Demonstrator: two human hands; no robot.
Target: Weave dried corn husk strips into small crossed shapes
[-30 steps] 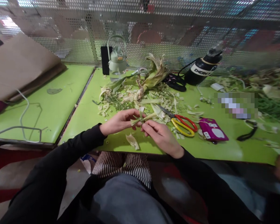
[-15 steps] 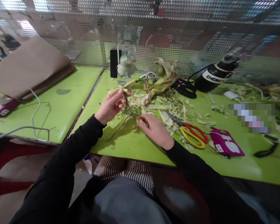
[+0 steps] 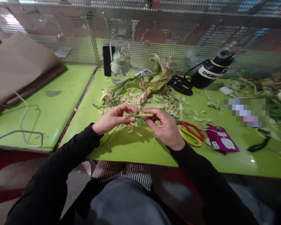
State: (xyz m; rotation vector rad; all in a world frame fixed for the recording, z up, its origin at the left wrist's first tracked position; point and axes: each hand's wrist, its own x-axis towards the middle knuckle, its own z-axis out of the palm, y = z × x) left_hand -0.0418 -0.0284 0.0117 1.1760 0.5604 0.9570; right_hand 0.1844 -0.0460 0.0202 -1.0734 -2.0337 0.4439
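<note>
Between my hands, above the front part of the table, is a pale green folded piece of corn husk with short arms that look crossed. My left hand pinches its left end between thumb and fingers. At the right end, the fingers of my right hand close on the husk too. Just beyond them lies a spread of husk scraps. A larger bunch of dried corn husk rests on that heap. Scissors with red and yellow handles lie beside my right hand, their blades mostly hidden.
A pale green bottle and a black phone stand at the back by the perforated metal screen. To the right are a black bottle, black scissors and a purple case. Brown paper lies left.
My left hand has come down and right, and my right hand has risen from the table. Both now meet at the husk piece. The view has shifted slightly.
</note>
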